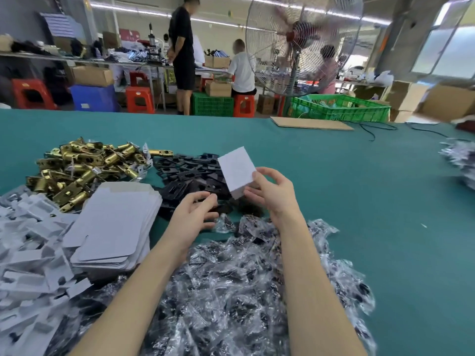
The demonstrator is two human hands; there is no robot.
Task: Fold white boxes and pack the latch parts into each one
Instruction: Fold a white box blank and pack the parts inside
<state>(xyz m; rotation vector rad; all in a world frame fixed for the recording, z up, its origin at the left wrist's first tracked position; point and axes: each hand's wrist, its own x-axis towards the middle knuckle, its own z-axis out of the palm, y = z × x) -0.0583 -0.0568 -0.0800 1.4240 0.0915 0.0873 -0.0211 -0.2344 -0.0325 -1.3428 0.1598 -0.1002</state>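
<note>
1. 2 bare hands work above a green tabletop [359,191]: the right hand [272,191] pinches the lower corner of a folded white box [237,170] between thumb and curled fingers [267,173], holding it tilted in the air over the parts.
2. Loosely curled and holding nothing that can be made out, the left hand [195,214] hovers just beside the box, over a spread of black plates [190,168].
3. Judged from this, 1 box is formed and the packing step is in hand; the next move calls for the left hand to pick a part and bring it to the box's open end, which cannot be seen from here.
4. Brass latch bodies [82,165] lie heaped at far left, well apart from the box, so that is the longer reach.
5. Flat box blanks [113,222] are stacked near the left forearm, with white card inserts [28,253] piled beyond them.
6. Bagged black parts [231,291] in crinkled plastic crowd the tabletop under both arms and could snag a wrist.
7. Workers, red stools and a large fan [303,44] fill the background.
</note>
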